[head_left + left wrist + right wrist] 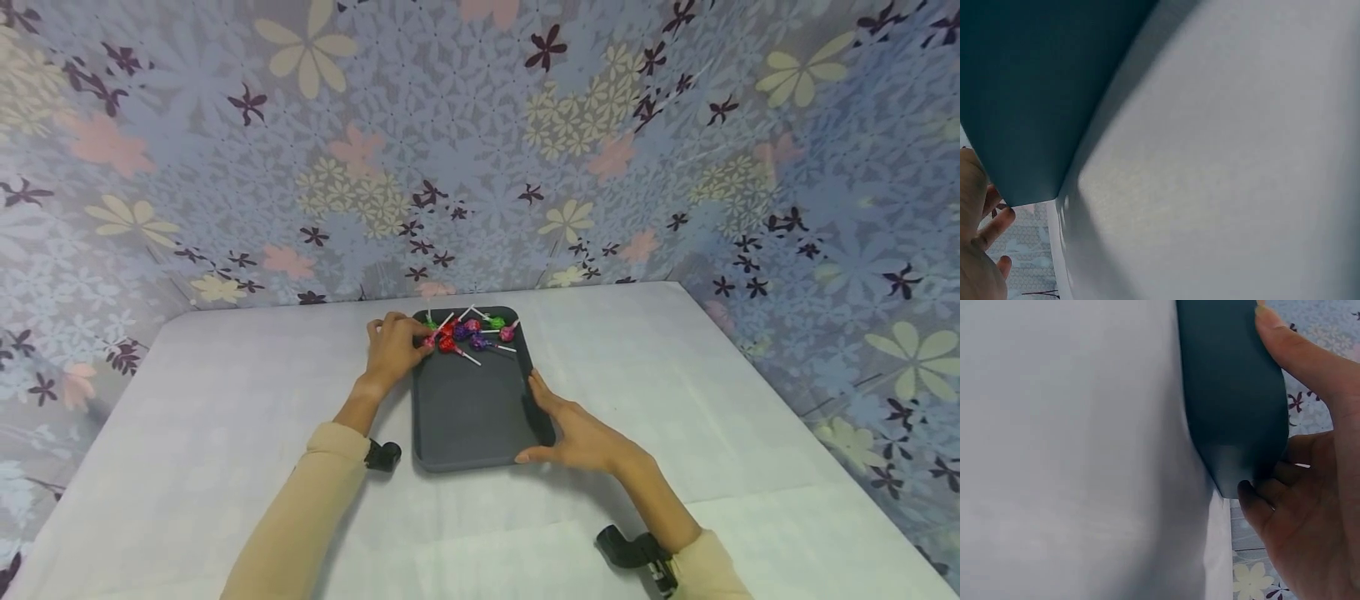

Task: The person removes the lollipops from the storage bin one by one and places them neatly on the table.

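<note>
A dark grey rectangular tray (474,417) lies on the white-covered table. Several wrapped lollipops, red (447,343), purple (478,341) and green (497,322), are bunched at its far end, their white sticks pointing various ways. At the far left corner my left hand (393,346) reaches over the rim, thumb and index finger pinching a pink lollipop (429,341). My right hand (581,433) holds the tray's near right corner, thumb by the front edge and fingers along the right side. In the right wrist view its fingers (1257,509) curl against the tray's outer wall (1235,394).
White cloth (637,367) covers the table around the tray. Flowered fabric (465,167) hangs behind the table and along its right side. Black wrist-camera mounts (384,456) sit on both forearms, close over the cloth.
</note>
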